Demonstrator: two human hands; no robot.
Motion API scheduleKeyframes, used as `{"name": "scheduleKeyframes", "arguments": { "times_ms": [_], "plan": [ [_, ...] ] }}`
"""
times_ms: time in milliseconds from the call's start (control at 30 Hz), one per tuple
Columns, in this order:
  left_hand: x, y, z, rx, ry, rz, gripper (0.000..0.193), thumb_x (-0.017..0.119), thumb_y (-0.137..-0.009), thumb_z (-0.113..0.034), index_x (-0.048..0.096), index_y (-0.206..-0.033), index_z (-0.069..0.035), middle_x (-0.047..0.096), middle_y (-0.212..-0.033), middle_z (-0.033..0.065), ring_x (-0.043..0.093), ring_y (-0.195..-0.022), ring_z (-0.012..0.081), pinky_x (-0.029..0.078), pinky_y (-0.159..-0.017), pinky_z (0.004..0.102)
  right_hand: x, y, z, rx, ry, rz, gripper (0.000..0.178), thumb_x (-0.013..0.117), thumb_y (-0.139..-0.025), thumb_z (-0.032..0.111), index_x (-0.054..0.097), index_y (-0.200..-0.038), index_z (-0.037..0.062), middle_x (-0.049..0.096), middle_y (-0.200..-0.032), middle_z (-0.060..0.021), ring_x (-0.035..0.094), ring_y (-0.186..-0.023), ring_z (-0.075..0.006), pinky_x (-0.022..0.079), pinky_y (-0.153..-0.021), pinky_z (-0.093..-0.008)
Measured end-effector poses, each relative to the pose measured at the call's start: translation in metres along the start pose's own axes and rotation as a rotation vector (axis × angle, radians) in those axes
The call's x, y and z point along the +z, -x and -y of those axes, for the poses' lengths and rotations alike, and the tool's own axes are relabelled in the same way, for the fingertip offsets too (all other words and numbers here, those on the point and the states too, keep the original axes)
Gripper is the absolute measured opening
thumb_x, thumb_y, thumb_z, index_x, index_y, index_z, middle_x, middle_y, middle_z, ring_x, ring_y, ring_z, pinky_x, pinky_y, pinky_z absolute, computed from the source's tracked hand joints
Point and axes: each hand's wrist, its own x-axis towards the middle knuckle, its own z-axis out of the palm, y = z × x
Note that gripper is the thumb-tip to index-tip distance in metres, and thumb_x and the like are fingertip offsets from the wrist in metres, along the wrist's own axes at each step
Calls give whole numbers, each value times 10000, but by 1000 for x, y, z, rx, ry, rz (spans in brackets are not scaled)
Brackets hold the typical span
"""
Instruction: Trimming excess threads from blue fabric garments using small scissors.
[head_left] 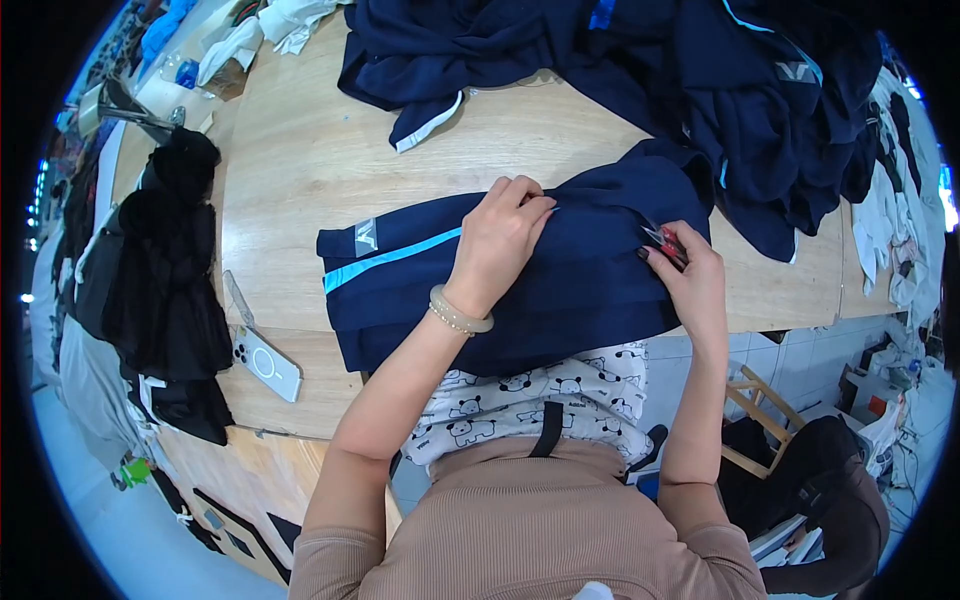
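Observation:
A navy garment (590, 290) with a light blue stripe and a small silver patch lies across the table's front edge. My left hand (500, 235) rests on its middle with fingers curled; they pinch the navy cloth near the end of the visible stripe. In my right hand (693, 275) are small thread snips (670, 246) with red handles. Their metal tips point left, close over the cloth at the garment's right part. Exactly what lies between the blades is too small to tell.
More navy garments (460, 50) are heaped along the far side and the far right. Black cloth (165, 270) is piled at the left. A pale phone (267, 364) lies near the front left edge of the wooden table (290, 150). A wooden stool (755, 425) stands below at the right.

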Motion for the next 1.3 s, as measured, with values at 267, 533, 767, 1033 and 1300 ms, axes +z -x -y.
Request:
{"name": "scheduleKeyframes", "arguments": {
  "times_ms": [267, 533, 767, 1033, 1300],
  "plan": [
    [5, 2, 8, -125, 37, -56, 82, 570, -838, -36, 596, -913, -14, 636, -832, 121, 621, -718, 260, 497, -653, 311, -1, -1, -9, -21, 0, -2, 209, 681, -739, 78, 586, -916, 21, 549, -751, -109, 531, -671, -222, 434, -629, -307],
    [-8, -3, -5, -212, 179, -110, 105, 516, -860, 8, 566, -951, -11, 638, -853, 126, 644, -739, 235, 512, -628, 285, -15, -4, 5, 40, -283, -4, 194, 653, -811, 130, 537, -941, 45, 566, -749, -64, 520, -683, -134, 407, -637, -245],
    [-21, -15, -20, -238, 438, -156, 69, 529, -850, 9, 530, -918, -2, 636, -846, 111, 638, -684, 231, 528, -621, 262, -18, -28, 41, -362, -99, -104, 189, 682, -767, 135, 591, -883, 18, 594, -767, -79, 567, -683, -161, 435, -620, -246],
    [-18, -16, -18, -225, 382, -161, 88, 530, -873, -26, 504, -957, -31, 645, -730, 120, 668, -661, 253, 510, -580, 271, 8, -40, 48, -547, 87, -47, 214, 708, -735, 205, 594, -801, 36, 605, -725, -55, 571, -646, -200, 433, -568, -293],
    [-17, -17, -18, -234, 373, -144, 86, 531, -878, -39, 504, -959, -46, 636, -707, 111, 666, -642, 251, 501, -550, 275, 13, -42, 46, -514, 82, -33, 232, 709, -733, 236, 599, -800, 43, 615, -712, -54, 574, -645, -204, 438, -570, -298]
  ]
}}
